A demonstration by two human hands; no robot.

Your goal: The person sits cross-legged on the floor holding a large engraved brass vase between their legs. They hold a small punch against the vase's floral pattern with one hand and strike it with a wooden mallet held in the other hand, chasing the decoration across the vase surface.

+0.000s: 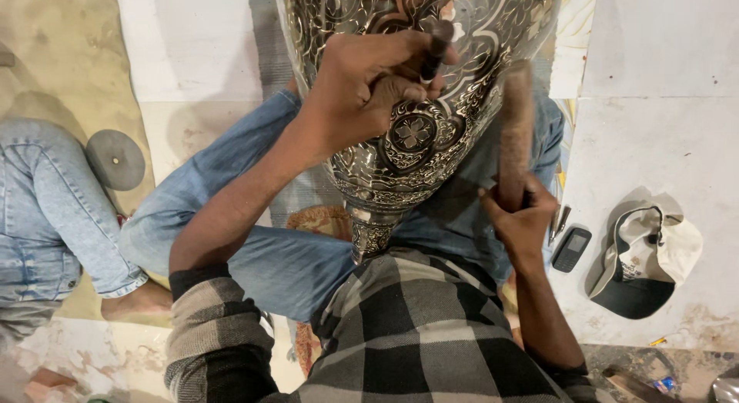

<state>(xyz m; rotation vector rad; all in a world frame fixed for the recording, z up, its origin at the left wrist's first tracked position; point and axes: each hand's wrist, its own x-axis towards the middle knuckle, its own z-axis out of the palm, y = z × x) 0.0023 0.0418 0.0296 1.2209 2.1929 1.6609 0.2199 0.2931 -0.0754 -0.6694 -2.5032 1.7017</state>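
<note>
While left hand (362, 87) steadies chisel (433, 53), right hand (519, 218) grips hammer (514, 133).

cap (645, 257) rt floor | phone (571, 249) beside it | grey disc (115, 159) lft | co-worker's denim leg (46, 210)

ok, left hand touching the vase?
Touching. Head view: the left hand rests on the engraved vase, gripping a chisel.

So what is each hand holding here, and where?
Left hand grips a dark chisel along its shaft; right hand holds the blurred hammer by its handle's lower end.
</note>
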